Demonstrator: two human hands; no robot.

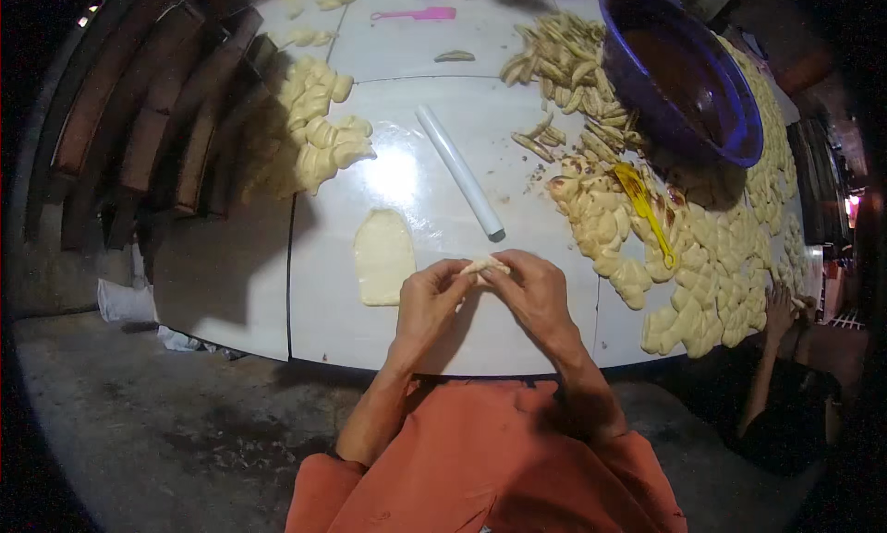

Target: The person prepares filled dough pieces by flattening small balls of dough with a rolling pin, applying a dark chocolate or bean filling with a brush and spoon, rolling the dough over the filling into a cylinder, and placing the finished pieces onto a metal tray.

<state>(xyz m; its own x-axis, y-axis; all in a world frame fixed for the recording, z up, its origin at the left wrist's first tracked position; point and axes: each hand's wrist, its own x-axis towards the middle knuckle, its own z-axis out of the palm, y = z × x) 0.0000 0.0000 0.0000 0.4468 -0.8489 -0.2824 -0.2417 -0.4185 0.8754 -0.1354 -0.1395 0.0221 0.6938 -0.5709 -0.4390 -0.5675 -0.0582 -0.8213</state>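
Dough piece (pixel 485 266), small and pale, is pinched between the two hands just above the near edge of the white counter (pixel 346 334); the left hand (pixel 432 297) is clamped on its left end with thumb and fingers, and the right hand (pixel 534 291) is clamped likewise on its right end, the fingertips of the two close together; whether the piece touches the surface below, I cannot tell.

Just left of the left hand lies a flat dough sheet (pixel 384 260), rounded at its far end and straight at its near one; beyond the hands a white rod (pixel 459 171) lies aslant, its near end close to the right hand.

Shaped dough pieces (pixel 323 131) form a heap on the left; a far wider spread of pale pieces (pixel 707 288) covers the right, with a yellow utensil (pixel 647 211) on it; behind that stand a purple basin (pixel 747 131), tilted, and a heap of slender brownish-yellow pieces (pixel 573 62); a pink utensil (pixel 427 14) lies at the far side; a co-worker's hand (pixel 781 307) reaches in at the right edge.
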